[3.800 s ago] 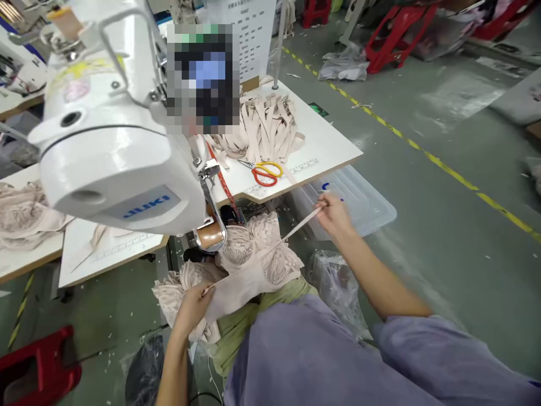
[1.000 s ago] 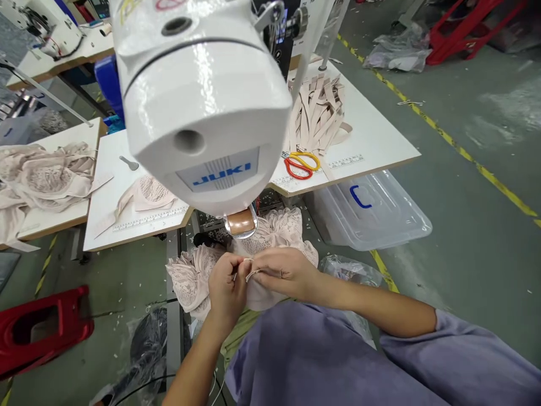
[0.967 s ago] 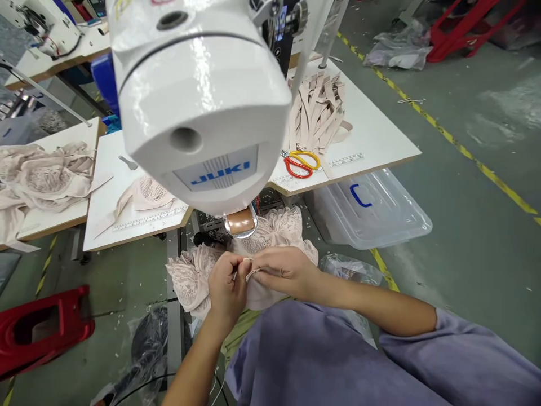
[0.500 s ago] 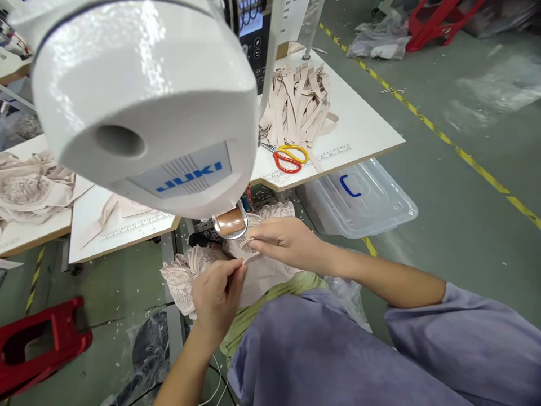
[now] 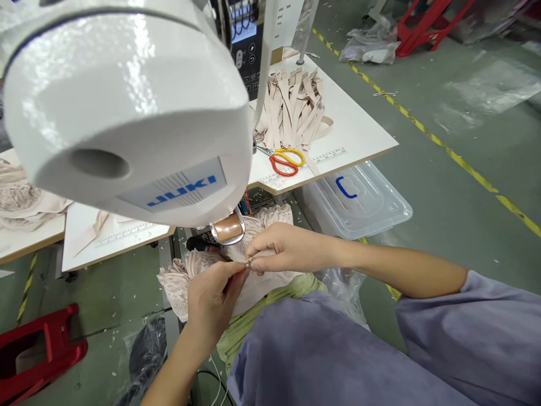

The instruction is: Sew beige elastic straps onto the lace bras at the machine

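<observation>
Just below the head of the white sewing machine (image 5: 127,113), both my hands meet at the fingertips over pale pink lace fabric (image 5: 173,282). My left hand (image 5: 213,290) is closed in a pinch on an edge of this fabric. From the right, my right hand (image 5: 287,248) is also closed, its thumb and fingers pinching a small piece of fabric against the left fingertips. What exactly lies between the fingers is mostly hidden. The fabric bunches on both sides and hangs over my lap. A metal-rimmed guard (image 5: 228,228) sits just behind the hands.
Beige strips (image 5: 291,107) lie piled on the white table (image 5: 359,129), near red-and-yellow-handled scissors (image 5: 285,160). Under its edge stands a clear lidded box (image 5: 359,197). More fabric (image 5: 25,197) lies at left. A red stool (image 5: 46,344) stands on the floor.
My right hand has come down and towards the left, so its fingertips now touch those of my left hand. The view has shifted slightly.
</observation>
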`<state>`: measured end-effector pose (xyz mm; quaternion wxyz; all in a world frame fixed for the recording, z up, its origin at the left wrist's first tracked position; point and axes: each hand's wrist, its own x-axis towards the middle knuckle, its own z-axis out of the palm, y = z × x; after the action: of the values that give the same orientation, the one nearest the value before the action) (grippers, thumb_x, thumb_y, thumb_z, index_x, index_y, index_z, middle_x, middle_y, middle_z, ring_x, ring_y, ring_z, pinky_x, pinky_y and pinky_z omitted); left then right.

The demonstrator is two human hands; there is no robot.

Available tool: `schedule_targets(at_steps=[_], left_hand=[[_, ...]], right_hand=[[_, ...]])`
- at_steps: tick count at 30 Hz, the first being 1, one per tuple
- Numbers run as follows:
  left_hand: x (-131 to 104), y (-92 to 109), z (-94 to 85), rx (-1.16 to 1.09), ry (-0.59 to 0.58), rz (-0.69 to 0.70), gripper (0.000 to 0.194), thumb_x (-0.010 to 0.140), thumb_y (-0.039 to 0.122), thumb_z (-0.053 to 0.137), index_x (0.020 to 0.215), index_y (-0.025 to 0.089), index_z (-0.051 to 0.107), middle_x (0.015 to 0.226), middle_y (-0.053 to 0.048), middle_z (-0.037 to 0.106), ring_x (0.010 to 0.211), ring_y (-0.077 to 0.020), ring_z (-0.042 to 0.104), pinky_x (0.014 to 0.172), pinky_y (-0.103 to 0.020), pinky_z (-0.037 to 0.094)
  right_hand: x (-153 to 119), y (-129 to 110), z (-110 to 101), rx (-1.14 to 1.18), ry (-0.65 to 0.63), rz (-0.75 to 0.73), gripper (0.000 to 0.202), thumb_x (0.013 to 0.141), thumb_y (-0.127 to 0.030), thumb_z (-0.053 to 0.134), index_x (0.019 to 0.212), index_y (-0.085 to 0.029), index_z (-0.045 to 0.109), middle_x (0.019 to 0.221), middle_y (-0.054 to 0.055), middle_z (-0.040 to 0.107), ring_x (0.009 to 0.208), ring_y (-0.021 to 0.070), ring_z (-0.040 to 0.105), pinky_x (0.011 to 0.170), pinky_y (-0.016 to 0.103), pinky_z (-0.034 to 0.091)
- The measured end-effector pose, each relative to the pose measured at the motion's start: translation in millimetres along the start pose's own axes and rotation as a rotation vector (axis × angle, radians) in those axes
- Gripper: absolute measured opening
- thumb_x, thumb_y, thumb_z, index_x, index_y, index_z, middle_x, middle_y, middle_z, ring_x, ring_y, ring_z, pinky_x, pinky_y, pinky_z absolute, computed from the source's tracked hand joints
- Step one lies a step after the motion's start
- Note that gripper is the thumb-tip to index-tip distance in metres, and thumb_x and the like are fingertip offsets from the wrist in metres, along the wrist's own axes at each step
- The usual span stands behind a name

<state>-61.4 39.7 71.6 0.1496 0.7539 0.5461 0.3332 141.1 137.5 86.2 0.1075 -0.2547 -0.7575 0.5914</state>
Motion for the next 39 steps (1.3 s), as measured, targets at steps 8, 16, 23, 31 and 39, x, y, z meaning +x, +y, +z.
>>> schedule_targets(at_steps=[8,16,23,31,39], left_hand=[[11,-9,-1.4,0.089,-0.261,0.029,0.022,0.1,0.027,0.048,0.096,0.017,0.067,0.069,0.002,0.069,0.059,-0.0118,0.063,0.054,-0.021,0.041],[12,-9,6.6,0.282,-0.199,0.111,0.035,0.102,0.028,0.037,0.077,0.018,0.06,0.061,0.0,0.062,0.054,-0.0159,0.058,0.05,-0.027,0.035],[19,-22,1.7,0.298,0.02,0.004,0.013,0.095,0.025,0.057,0.106,0.022,0.065,0.068,0.004,0.066,0.057,-0.0112,0.059,0.053,-0.021,0.037],[20,-57,-2.3,0.525,0.061,0.425,0.049,0.091,0.007,0.053,0.138,0.021,0.052,0.072,0.0,0.064,0.061,-0.015,0.051,0.06,-0.026,0.035],[26,-32,-8.9,0.692,-0.12,0.197,0.036,0.092,0.015,0.044,0.123,0.019,0.062,0.059,0.002,0.055,0.05,-0.0153,0.047,0.047,-0.032,0.015]], right_hand=[[0,3,-1,-0.008,0.02,0.02,0.012,0.085,-0.022,0.065,0.09,-0.018,0.075,0.08,-0.003,0.073,0.075,0.0123,0.064,0.068,0.023,0.042],[-4,4,4,-0.134,0.171,-0.07,0.015,0.091,-0.027,0.061,0.092,-0.02,0.074,0.09,0.001,0.073,0.086,0.0151,0.064,0.075,0.026,0.043],[30,-17,-23,-0.339,0.211,-0.083,0.016,0.084,-0.02,0.058,0.073,-0.016,0.069,0.066,-0.002,0.061,0.06,0.0093,0.048,0.059,0.026,0.03],[51,-24,-32,-0.493,0.184,-0.013,0.014,0.081,-0.016,0.057,0.068,-0.014,0.062,0.056,-0.001,0.051,0.057,0.0103,0.04,0.056,0.027,0.028],[29,17,3,-0.849,0.617,-0.308,0.023,0.095,-0.032,0.054,0.108,-0.025,0.071,0.107,0.009,0.064,0.103,0.0249,0.053,0.09,0.041,0.04]])
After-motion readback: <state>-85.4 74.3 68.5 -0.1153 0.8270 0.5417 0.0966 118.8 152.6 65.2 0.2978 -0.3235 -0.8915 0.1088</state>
